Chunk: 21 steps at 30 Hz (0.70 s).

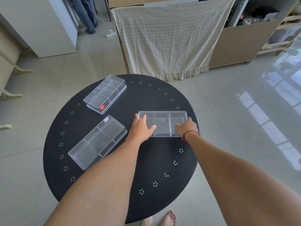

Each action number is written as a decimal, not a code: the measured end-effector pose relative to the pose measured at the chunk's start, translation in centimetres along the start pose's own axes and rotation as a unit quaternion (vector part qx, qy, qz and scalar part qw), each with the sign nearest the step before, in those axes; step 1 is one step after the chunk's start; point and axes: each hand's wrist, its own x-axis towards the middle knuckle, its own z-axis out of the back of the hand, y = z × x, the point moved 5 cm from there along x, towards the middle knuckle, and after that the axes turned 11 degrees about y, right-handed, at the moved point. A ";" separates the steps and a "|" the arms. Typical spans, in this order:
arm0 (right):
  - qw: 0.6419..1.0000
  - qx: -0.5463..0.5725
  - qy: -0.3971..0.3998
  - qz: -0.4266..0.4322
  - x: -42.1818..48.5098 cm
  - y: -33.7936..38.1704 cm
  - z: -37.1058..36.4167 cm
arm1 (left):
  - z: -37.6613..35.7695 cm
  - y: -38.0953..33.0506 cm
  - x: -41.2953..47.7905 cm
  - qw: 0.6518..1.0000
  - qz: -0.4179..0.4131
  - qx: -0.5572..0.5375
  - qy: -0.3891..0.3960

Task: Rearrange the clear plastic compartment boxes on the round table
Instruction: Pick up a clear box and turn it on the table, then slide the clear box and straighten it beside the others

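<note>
Now both hands, left point(142, 126) and right point(187, 127), grip 1 clear box point(162, 122).

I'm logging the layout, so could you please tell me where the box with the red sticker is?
In the head view, the box with the red sticker sits at the far left of the round black table, just beyond the other left-side clear box.

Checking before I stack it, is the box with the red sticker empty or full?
Empty: through the box with the red sticker only dividers and the black table show.
</note>
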 end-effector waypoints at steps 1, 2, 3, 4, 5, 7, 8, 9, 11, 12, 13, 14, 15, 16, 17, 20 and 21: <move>1.000 -0.017 -0.008 0.005 -0.3 0.7 0.3 | 0.5 -0.1 -0.2 1.000 0.004 0.009 -0.010; 0.999 -0.032 -0.015 0.016 -0.6 1.6 0.5 | 1.1 0.0 -0.4 1.000 0.008 0.013 -0.022; 0.998 -0.047 -0.019 0.032 -1.0 2.6 0.5 | 1.8 0.2 -0.7 0.999 0.013 0.016 -0.034; 0.997 -0.062 -0.017 0.051 -1.4 3.8 0.4 | 2.5 0.6 -1.0 0.999 0.018 0.019 -0.045; 0.995 -0.074 -0.009 0.072 -1.8 5.0 0.1 | 3.2 1.2 -1.3 0.998 0.028 0.020 -0.054; 0.989 -0.097 0.015 0.112 -2.5 7.4 -1.1 | 4.8 2.9 -2.2 0.995 0.060 0.019 -0.075; 0.986 -0.107 0.028 0.128 -2.9 8.6 -2.0 | 5.6 4.0 -2.8 0.993 0.079 0.020 -0.088; 0.982 -0.118 0.041 0.144 -3.4 9.7 -3.0 | 6.4 5.1 -3.4 0.990 0.096 0.024 -0.101; 0.972 -0.141 0.069 0.176 -4.5 11.7 -5.3 | 7.5 7.7 -4.7 0.984 0.130 0.043 -0.116; 0.965 -0.155 0.084 0.194 -5.1 12.6 -6.7 | 7.9 9.0 -5.4 0.980 0.150 0.060 -0.118; 0.957 -0.169 0.100 0.213 -5.7 13.5 -8.1 | 8.1 10.4 -6.2 0.975 0.171 0.077 -0.116; 0.949 -0.181 0.117 0.229 -6.3 14.2 -9.7 | 8.1 11.8 -6.9 0.972 0.192 0.085 -0.109; 0.943 -0.188 0.136 0.240 -6.8 14.7 -11.2 | 8.0 13.1 -7.5 0.970 0.207 0.083 -0.097; 0.938 -0.188 0.157 0.245 -7.3 15.2 -12.6 | 7.7 14.2 -7.8 0.970 0.214 0.078 -0.082; 0.936 -0.182 0.176 0.244 -7.7 15.5 -14.0 | 7.5 15.1 -7.9 0.973 0.210 0.077 -0.065; 0.948 -0.133 0.221 0.185 -7.9 15.7 -17.0 | 7.4 16.7 -7.4 0.985 0.159 0.057 -0.024; 0.953 -0.119 0.225 0.161 -7.7 15.5 -17.7 | 7.4 17.0 -7.2 0.989 0.139 0.044 -0.016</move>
